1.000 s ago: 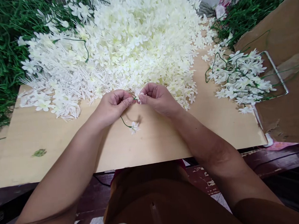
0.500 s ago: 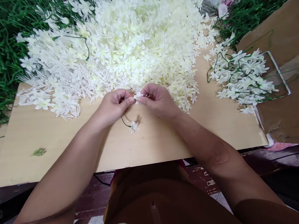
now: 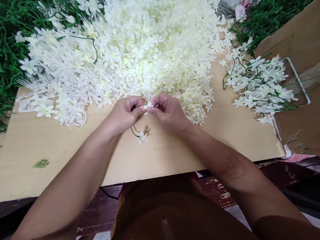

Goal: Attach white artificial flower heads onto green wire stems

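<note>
Between my fingertips is a small white artificial flower [image 3: 148,106]. My left hand [image 3: 129,112] is closed in a pinch at its left side, and my right hand [image 3: 166,110] pinches it from the right. A green stem [image 3: 134,131] hangs below my left hand, ending in another white flower [image 3: 142,137] just over the tabletop. Just beyond my hands spreads a big heap of loose white artificial flowers [image 3: 156,45], with thin white stamen pieces [image 3: 83,86] at its left. My fingers partly hide the pinched flower and the stem's upper part.
Green artificial stems [image 3: 1,64] are piled at the left, with more stems [image 3: 272,13] at the back right. Assembled white flower sprays [image 3: 260,80] lie at the right beside a metal wire handle [image 3: 298,78] and a cardboard box [image 3: 310,126]. A green scrap [image 3: 41,164] lies on the wooden table [image 3: 162,155].
Both hands keep their pinch on the flower. It has turned slightly between the fingertips, and the hanging flower has shifted a little. The whole view has moved slightly.
</note>
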`<state>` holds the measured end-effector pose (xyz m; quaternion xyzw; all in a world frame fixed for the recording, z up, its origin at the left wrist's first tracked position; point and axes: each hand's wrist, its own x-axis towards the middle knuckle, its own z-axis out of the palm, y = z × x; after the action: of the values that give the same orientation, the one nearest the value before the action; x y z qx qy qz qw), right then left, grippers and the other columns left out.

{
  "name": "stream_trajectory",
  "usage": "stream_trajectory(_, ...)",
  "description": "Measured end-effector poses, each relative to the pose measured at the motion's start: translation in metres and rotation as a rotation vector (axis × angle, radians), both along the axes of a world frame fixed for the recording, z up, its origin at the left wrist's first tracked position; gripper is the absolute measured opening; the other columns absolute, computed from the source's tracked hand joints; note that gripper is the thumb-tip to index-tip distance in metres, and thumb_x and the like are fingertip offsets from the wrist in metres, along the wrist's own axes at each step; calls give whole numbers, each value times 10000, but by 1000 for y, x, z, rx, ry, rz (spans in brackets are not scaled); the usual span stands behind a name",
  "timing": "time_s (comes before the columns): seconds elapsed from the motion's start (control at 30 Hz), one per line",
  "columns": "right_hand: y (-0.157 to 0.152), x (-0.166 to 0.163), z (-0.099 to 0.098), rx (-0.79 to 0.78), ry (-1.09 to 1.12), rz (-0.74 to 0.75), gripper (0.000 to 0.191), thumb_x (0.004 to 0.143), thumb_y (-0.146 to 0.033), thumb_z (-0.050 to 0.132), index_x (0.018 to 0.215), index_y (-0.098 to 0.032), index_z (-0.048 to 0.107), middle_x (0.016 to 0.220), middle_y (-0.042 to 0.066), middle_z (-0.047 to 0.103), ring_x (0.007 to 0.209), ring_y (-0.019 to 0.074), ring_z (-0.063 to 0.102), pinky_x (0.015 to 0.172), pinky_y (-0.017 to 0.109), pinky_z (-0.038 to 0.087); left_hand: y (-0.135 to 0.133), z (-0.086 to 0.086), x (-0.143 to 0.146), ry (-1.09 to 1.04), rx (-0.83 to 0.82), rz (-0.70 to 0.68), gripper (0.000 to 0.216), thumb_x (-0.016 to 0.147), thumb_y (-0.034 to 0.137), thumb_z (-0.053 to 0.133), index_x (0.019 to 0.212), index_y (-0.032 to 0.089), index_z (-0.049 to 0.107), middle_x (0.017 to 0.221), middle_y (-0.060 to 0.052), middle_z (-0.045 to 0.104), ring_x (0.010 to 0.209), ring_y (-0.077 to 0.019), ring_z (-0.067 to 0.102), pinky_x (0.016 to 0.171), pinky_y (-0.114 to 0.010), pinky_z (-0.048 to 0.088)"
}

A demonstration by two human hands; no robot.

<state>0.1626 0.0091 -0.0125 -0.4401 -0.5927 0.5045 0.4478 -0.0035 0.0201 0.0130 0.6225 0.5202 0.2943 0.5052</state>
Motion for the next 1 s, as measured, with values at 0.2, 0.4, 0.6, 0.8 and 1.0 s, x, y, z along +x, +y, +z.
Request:
stream_trajectory(0.2, -2, -6, -1, -21, 41, -36, 482, 659, -599, 805, 698, -206, 529, 679, -25, 552, 643, 110, 470, 632, 286, 400, 2, -6, -2, -55, -34, 21, 122, 667, 226, 645, 609, 170, 553, 522, 27, 472, 504, -92, 368, 494, -229, 259)
stream_trajectory(0.4, 5, -4, -4, -73, 109, -28, 485, 618, -576, 841, 717, -197, 555, 689, -33, 576, 666, 107, 512, 661, 283, 432, 0, -5, -2, -73, -58, 19, 191, 701, 281, 674, 620, 174, 537, 526, 26, 478, 489, -87, 375, 480, -227, 266)
stream_trajectory(0.6, 9, 5, 1, -141, 270, 13, 521, 571, -597, 867, 732, -197, 574, 674, -44, 596, 665, 95, 560, 683, 262, 475, -1, -3, -2, -44, 28, -73, 326, 826, 454, 629, 668, 170, 612, 560, 12, 481, 524, -110, 412, 498, -245, 308)
stream_trajectory(0.8, 10, 12, 3, -207, 261, 120, 472, 576, -485, 913, 766, -188, 598, 709, -33, 605, 701, 104, 594, 738, 273, 512, 0, -3, -3, -101, 30, -136, 437, 802, 577, 670, 639, 186, 562, 556, 17, 455, 496, -103, 364, 486, -256, 288)
stream_trajectory(1.0, 11, 10, 4, -213, 223, 136, 484, 541, -480, 927, 718, -182, 588, 685, -33, 597, 678, 100, 558, 674, 254, 454, -2, -3, -3, -99, 43, -145, 435, 819, 525, 658, 585, 202, 483, 516, 33, 379, 490, -104, 303, 490, -262, 248)
